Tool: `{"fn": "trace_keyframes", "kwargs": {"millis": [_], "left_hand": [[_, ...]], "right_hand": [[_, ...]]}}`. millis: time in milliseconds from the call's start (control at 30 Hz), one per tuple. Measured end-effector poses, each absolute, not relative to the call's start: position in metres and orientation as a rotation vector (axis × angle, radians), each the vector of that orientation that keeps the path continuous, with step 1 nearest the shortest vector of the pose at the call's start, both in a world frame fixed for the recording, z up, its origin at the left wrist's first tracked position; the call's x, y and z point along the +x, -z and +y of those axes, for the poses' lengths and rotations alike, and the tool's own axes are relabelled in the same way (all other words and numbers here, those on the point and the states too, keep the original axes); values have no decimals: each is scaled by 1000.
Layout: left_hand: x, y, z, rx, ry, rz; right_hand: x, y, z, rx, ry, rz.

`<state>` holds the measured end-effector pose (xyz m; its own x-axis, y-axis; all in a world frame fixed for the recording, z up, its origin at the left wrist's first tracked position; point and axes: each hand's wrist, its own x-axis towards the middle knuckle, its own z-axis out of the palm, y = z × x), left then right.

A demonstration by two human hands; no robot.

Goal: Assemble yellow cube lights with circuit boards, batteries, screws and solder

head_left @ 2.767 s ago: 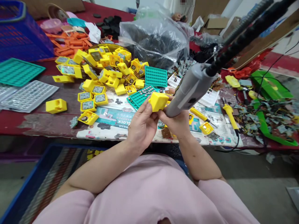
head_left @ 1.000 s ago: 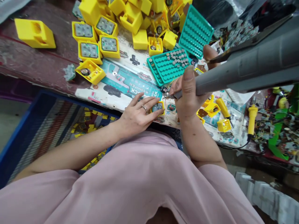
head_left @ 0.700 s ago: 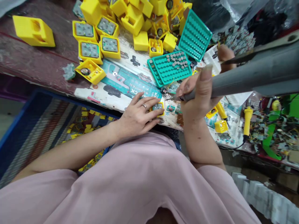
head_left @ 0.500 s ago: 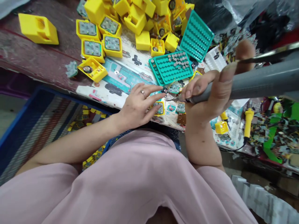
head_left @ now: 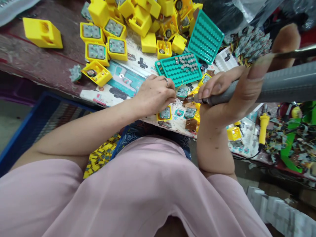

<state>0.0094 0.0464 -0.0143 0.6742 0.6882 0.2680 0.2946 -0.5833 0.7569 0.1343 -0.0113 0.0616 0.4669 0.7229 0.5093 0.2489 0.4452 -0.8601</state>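
Head view: right hand (head_left: 229,98) grip clasps grey tool (head_left: 271,86), tip beside pinching left hand (head_left: 155,95).

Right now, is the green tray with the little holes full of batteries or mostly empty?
Mostly empty. The flat teal tray holds a small cluster of silver button cells near its top middle; the other pockets show bare teal.

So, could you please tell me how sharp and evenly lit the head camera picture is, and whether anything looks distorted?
Head view: lighting is soft and even, with no harsh glare; the teal tray and yellow housings are fairly sharp; the grey tool in the right hand looms large and slightly soft at the frame edge; wide-angle stretch bends the table edge; the left hand is clear.
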Motion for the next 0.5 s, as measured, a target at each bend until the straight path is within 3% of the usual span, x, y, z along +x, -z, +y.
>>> {"fn": "trace_keyframes", "kwargs": {"millis": [200, 500], "left_hand": [[9, 12, 47, 2626, -501, 815], [3, 15, 29, 2744, -761, 776]], "right_hand": [[137, -46, -2, -1034, -296, -1140], [125, -64, -6, -748, -387, -1083]]}}
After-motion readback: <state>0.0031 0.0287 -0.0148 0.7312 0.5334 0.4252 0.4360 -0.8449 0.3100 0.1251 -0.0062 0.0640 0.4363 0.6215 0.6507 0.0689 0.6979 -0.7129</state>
